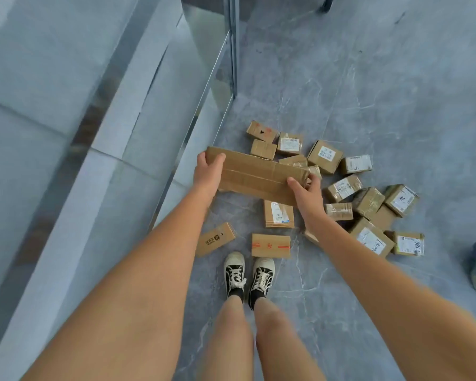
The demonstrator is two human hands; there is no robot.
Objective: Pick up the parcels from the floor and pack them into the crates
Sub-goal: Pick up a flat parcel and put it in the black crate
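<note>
Both hands are already on it: your left hand (pixel 208 171) is clamped over the far-left end of the long flat brown cardboard parcel (pixel 254 174), thumb on top, and your right hand (pixel 307 193) is pinching the right end, fingers wrapped round the edge. Looks like it's up off the grey marble-look floor (pixel 341 86) and held over the pile, though I can't say for sure that the far edge is clear of the boxes behind it.

For this bit, I'd keep the ends gripped evenly so it stays level. A long thin box like that probably flexes or tips if one hand slacks off. Lift straight up before you turn.

No crates in view at all, so you'll have to look around for them once you're upright.

Plenty left down there: a scatter of small taped brown cardboard boxes (pixel 324 156) with white labels behind and to the right of the parcel, a labelled one (pixel 278 214) right under it, a plain one with red tape (pixel 270 245) just in front of your black-and-white sneakers (pixel 249 277), and a small printed carton (pixel 216 239) to the left. Watch your feet stepping back. A glass partition (pixel 217 78) with a metal frame runs close on your left, so don't swing the long end that way.
</note>
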